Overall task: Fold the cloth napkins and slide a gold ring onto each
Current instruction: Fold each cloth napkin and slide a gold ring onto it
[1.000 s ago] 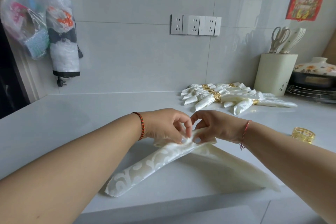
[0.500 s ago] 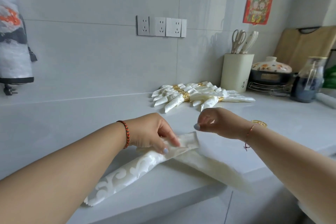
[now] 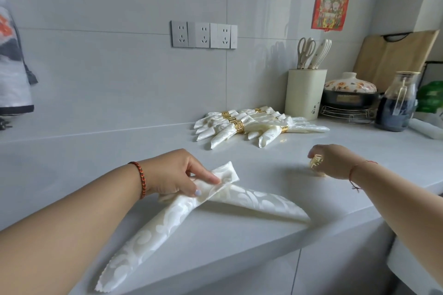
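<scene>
Left hand (image 3: 172, 172) pinches the napkin (image 3: 203, 201) at its folded point, tails splayed on the counter (image 3: 96, 151); if that pinch loosens, the fold may spring apart. Right hand (image 3: 335, 160), fingers curled, grips the ring (image 3: 316, 161), which is blurred; a bunched point could jam in it.

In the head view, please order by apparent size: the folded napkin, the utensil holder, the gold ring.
1. folded napkin, though nearest the camera
2. utensil holder
3. gold ring, blurred, in the right hand
</scene>
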